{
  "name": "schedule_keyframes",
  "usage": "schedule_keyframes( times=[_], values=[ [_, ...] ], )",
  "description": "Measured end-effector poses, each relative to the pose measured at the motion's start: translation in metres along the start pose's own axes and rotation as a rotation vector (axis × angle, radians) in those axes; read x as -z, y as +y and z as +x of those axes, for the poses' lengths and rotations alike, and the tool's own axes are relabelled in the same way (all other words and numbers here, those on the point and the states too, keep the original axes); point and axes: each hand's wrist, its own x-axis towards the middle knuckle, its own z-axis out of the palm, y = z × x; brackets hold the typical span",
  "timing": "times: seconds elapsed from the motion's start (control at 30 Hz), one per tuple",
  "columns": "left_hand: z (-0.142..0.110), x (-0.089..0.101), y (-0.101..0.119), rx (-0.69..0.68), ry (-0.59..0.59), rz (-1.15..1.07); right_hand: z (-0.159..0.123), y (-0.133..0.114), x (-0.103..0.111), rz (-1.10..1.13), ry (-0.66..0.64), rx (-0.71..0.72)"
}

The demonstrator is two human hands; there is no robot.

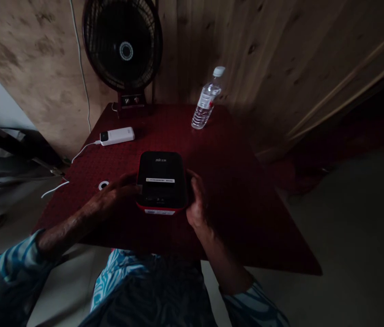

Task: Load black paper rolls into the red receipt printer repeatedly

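A compact label printer (163,165), black on top with a red lower edge and a pale label strip across its lid, is over the dark red table in front of me. My left hand (118,193) reaches in from the left, its fingers against the printer's left side. Around the right side my right hand (196,200) is closed, thumb and fingers at the edge. Both hands hold the printer between them; the fingertips beneath are hidden. A small white ring (103,185) with a dark centre lies just beyond my left hand.
A white power bank (117,136) with a white cable lies at the table's left. Behind it stands a dark fan (126,51) against the wooden wall. A clear water bottle (206,103) stands toward the back right. The red table (246,218) extends to the right.
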Motion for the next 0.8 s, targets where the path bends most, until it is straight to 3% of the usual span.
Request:
schedule_keyframes(
  times=[0.27,0.8],
  values=[
    [0.003,0.000,0.005,0.002,-0.112,0.035,-0.001,-0.002,-0.001,0.002,0.009,-0.041],
    [0.007,-0.009,0.002,0.040,-0.019,-0.040,-0.003,-0.001,-0.002,0.051,0.024,-0.116]
  ],
)
